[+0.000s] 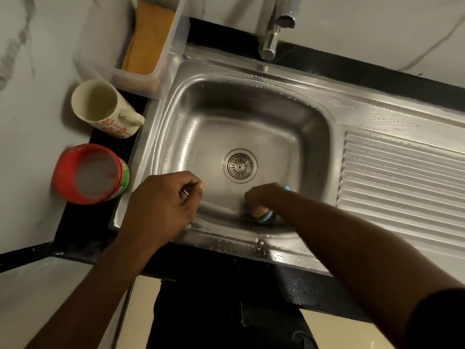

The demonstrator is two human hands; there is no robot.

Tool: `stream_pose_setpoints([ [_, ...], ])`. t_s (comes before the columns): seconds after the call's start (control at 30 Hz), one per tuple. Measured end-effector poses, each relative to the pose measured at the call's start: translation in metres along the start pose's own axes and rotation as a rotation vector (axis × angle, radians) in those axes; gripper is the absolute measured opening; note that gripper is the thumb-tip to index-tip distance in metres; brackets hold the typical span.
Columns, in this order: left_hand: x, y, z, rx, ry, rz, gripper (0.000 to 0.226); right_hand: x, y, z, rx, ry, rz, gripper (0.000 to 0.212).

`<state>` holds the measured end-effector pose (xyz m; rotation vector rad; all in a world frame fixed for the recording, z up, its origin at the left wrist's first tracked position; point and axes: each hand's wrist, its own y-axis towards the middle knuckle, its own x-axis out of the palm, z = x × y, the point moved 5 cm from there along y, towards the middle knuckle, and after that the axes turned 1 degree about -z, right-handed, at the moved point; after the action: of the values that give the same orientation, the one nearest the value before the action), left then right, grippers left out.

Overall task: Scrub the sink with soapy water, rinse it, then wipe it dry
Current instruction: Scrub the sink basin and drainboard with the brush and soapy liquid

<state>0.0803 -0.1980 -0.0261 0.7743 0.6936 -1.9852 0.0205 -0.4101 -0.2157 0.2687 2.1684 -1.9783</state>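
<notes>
Blue scrubber (pixel 265 217) sits in the right hand (pixel 261 197), fingers curled round it, pressed low on the near wall of the sink (pixel 226 71) where wall meets floor. Only blue edges show past the fingers, so its long axis cannot be told. The left hand (pixel 161 205) hovers over the basin's near-left corner, fingers loosely curled, holding nothing.

Judgement: scrubbing step. The right hand does the work, and most of the basin lies away from it: drain (pixel 239 166) just beyond the knuckles, far wall and tap (pixel 274 28) farther.

Droplets lie on the rim and the ridged draining board (pixel 402 177) at right. The black counter (pixel 83 222) at left carries a red tub (pixel 90 172) of cloudy liquid (probably the soapy water, nearer the left hand), a patterned mug (pixel 100 107), and a clear box (pixel 141 79) holding an orange cloth (pixel 148 36). Pale marbled walls surround it.
</notes>
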Motion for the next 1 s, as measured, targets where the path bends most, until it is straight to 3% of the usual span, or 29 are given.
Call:
stream_pose_setpoints([
  [0.2,0.006,0.004,0.005,0.0,-0.009,-0.006,0.024,-0.01,-0.002,-0.025,-0.104,0.015,0.051,0.032],
  [0.37,0.006,0.007,0.004,-0.004,-0.023,0.0,0.023,0.007,-0.019,0.046,-0.009,0.247,-0.105,0.016],
  [0.43,0.005,0.006,0.002,-0.003,-0.024,0.0,0.023,0.015,-0.022,0.06,0.035,0.337,-0.132,0.019],
  [0.7,0.004,0.002,-0.003,-0.015,-0.017,-0.016,0.022,0.001,0.022,-0.012,-0.083,0.463,0.003,0.036],
  [0.8,0.005,0.002,-0.003,-0.014,-0.026,-0.016,0.023,-0.003,0.016,-0.009,-0.093,0.453,-0.105,0.034],
  [0.93,0.006,0.002,0.0,-0.01,-0.033,-0.005,0.022,0.01,-0.011,0.053,0.083,0.372,-0.381,0.033],
  [1.0,0.006,0.003,0.003,-0.005,-0.033,-0.001,0.021,0.016,-0.018,0.076,0.139,0.328,-0.402,0.034],
])
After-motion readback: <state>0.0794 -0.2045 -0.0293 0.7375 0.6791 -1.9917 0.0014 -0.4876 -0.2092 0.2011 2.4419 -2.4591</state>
